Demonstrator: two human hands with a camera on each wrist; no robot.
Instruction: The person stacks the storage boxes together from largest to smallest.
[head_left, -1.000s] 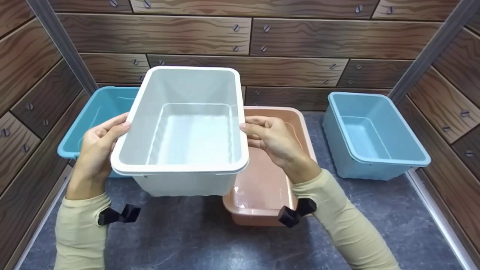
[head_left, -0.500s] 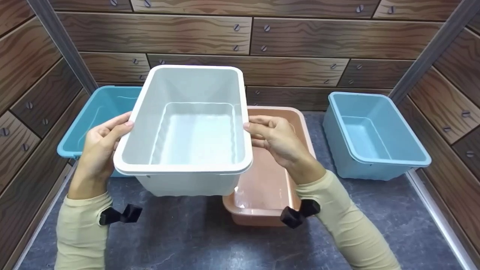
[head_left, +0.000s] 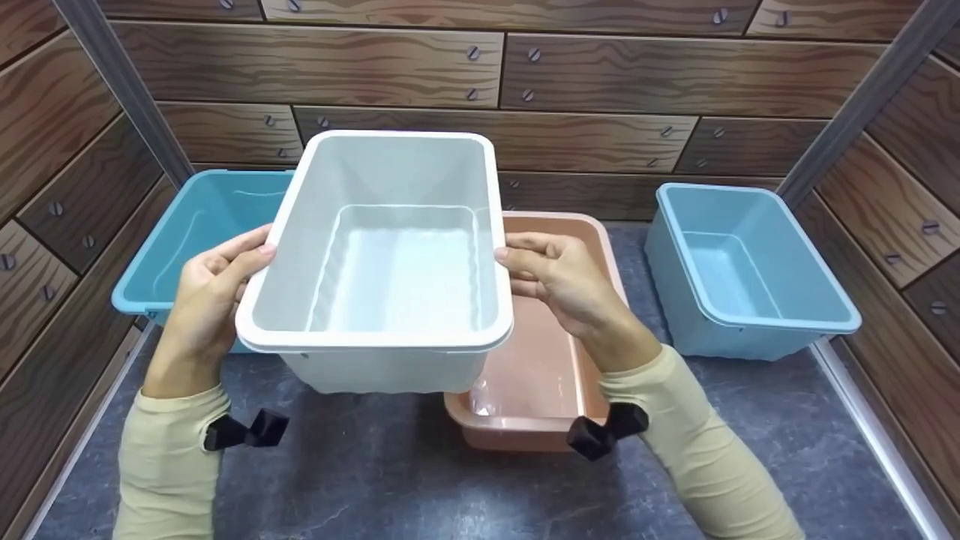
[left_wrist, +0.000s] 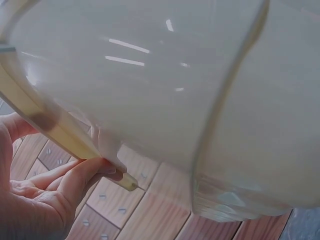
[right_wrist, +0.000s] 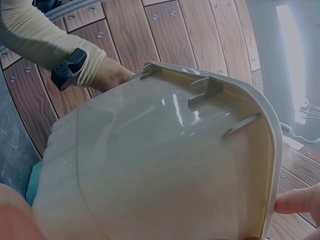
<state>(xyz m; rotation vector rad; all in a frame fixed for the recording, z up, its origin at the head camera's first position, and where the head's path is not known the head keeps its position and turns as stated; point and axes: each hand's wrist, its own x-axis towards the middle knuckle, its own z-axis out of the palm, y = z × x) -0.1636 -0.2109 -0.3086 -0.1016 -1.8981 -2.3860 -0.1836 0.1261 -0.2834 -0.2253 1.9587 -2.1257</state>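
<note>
A white plastic storage bin (head_left: 390,370) is held up above the dark floor in the head view, tilted so that its inside faces me. My left hand (head_left: 206,300) grips its left rim, thumb on top and fingers below. On the opposite rim, my right hand (head_left: 566,285) pinches the edge the same way. Bare inside, the bin contains nothing visible. The left wrist view shows the bin's outer wall (left_wrist: 150,100) and the left thumb and fingers (left_wrist: 80,177) on its lip. Ribs under the rim appear in the right wrist view.
A copper-pink bin (head_left: 536,360) stands behind and below, partly hidden by the white bin and right arm. At back left is a teal bin (head_left: 202,214), partly covered. A light blue bin (head_left: 742,339) stands at right. Wood-patterned walls (head_left: 337,67) enclose the space.
The white bin has shifted slightly to the right, with both hands moving along with it and keeping their grip. The other bins stay where they were.
</note>
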